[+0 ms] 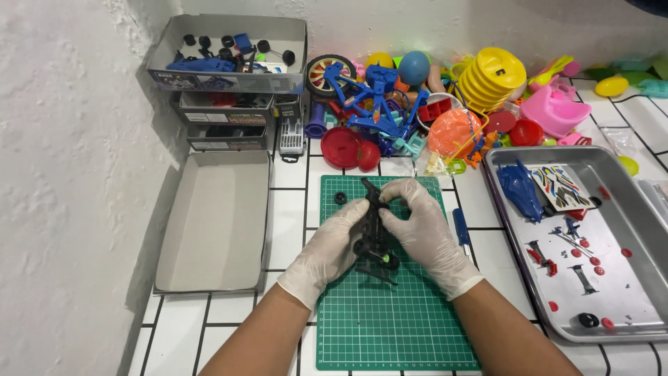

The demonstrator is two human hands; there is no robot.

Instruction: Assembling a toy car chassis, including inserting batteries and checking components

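Both gloved hands hold a black toy chassis [374,233] above the green mat [390,306]. Left hand [334,247] fingers & right hand [417,226] fingers grip it. Metal tray [626,299] at right.

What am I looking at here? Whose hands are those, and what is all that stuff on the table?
This picture comes from a camera worn on a person's head, looking down, so you see their own two arms. The left hand and right hand, both in thin white gloves, together hold a small black plastic toy car frame above a green cutting mat with grid lines. A little black wheel lies on the mat. To the right, a shiny metal tray holds a blue car shell, a sticker sheet and tiny red and black parts. At the back lies a pile of colourful plastic toys. To the left lies an empty grey cardboard box lid.
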